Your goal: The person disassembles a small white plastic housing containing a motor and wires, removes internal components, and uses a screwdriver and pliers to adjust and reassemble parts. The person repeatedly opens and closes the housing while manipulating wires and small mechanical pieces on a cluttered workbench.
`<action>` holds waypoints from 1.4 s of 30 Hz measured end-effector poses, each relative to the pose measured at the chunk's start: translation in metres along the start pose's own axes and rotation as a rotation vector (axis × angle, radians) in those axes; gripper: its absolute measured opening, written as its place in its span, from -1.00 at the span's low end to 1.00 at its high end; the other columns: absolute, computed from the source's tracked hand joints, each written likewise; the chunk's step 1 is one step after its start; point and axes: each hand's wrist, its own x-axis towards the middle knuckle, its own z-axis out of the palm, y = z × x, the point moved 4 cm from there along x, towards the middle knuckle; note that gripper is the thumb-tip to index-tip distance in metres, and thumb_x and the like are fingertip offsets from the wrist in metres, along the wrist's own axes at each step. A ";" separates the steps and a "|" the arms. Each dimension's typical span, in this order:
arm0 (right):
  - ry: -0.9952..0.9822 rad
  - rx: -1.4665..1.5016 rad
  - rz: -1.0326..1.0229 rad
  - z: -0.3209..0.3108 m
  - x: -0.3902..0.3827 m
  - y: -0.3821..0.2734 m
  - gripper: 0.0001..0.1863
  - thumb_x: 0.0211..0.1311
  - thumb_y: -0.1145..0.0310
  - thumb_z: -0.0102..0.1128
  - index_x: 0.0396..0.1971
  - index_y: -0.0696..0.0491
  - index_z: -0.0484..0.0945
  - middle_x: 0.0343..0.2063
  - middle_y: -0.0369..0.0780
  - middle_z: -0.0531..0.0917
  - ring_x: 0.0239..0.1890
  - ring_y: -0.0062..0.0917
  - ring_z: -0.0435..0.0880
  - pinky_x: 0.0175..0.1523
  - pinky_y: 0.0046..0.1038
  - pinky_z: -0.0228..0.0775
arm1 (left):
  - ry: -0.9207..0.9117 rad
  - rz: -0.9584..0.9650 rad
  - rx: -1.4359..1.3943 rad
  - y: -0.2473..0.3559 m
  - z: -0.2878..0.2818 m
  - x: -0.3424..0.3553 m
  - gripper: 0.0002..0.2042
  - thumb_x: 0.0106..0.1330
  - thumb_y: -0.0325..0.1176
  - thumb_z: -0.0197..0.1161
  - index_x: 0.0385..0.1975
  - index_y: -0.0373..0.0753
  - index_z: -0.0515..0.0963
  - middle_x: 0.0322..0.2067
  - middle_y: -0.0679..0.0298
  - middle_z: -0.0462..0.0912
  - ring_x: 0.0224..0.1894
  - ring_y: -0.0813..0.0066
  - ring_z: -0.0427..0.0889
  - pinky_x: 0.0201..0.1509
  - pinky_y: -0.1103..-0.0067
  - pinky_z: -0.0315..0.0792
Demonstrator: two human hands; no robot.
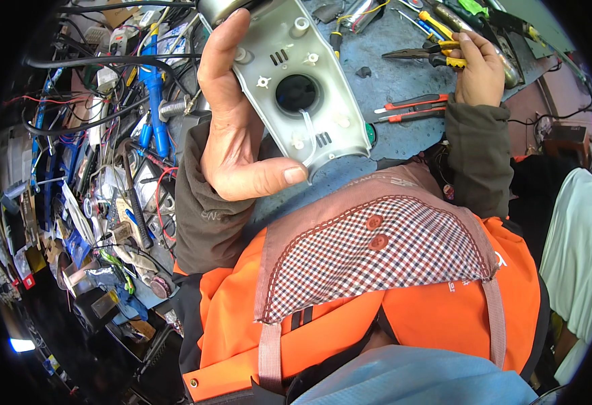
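In my left hand (227, 128) is a whitish plastic housing (340, 101), tilted with its hollow inner side toward me. My thumb presses its lower edge while the fingers go round its far side. A round dark opening sits in its middle, with screw posts and slots around it. A thin clear tube (309, 135) runs from that opening to the lower edge. Over on the right, my right hand (481, 71) grips needle-nose pliers (411, 52) by their yellow and black handles, jaws pointing left. Below them, a red and black hand tool (414, 108) lies on the bench.
The blue-grey bench top (370, 84) also bears screwdrivers (425, 25) at the back. A dense heap of tools and cables fills the left side, with a blue tool (153, 88) in it. A black cable (114, 60) arches over the heap. Pale green cloth (576, 250) hangs at far right.
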 end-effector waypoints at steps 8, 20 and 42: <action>-0.267 -1.088 -0.344 0.003 -0.005 -0.004 -0.64 0.36 0.14 0.34 -0.08 0.13 0.65 -0.19 -0.09 0.71 -0.22 -0.18 0.72 -0.10 -0.26 0.54 | -0.001 0.065 0.117 0.000 -0.018 0.007 0.52 -0.29 -0.11 0.82 0.61 0.03 -0.33 0.47 0.06 0.14 0.38 0.02 0.38 0.36 0.18 0.43; -0.609 -0.971 -0.352 0.071 -0.016 -0.075 -0.66 0.38 0.19 0.33 -0.03 0.14 0.66 -0.35 -0.17 0.72 -0.33 -0.47 0.67 -0.20 -0.39 0.49 | -0.015 0.170 0.262 -0.002 -0.023 0.015 0.70 -0.57 0.22 0.80 0.60 -0.12 -0.37 0.49 0.09 0.10 0.43 0.18 0.28 0.44 0.26 0.31; -1.155 -0.764 0.203 0.133 0.091 0.043 -0.31 0.08 0.53 0.53 0.25 0.27 0.45 -0.10 -0.14 0.75 -0.06 -0.51 0.65 0.12 -0.40 0.47 | 0.115 0.044 -0.002 0.000 -0.022 0.022 0.35 -0.12 -0.01 0.68 0.61 0.05 -0.26 0.35 0.00 0.32 0.24 -0.04 0.56 0.26 0.16 0.54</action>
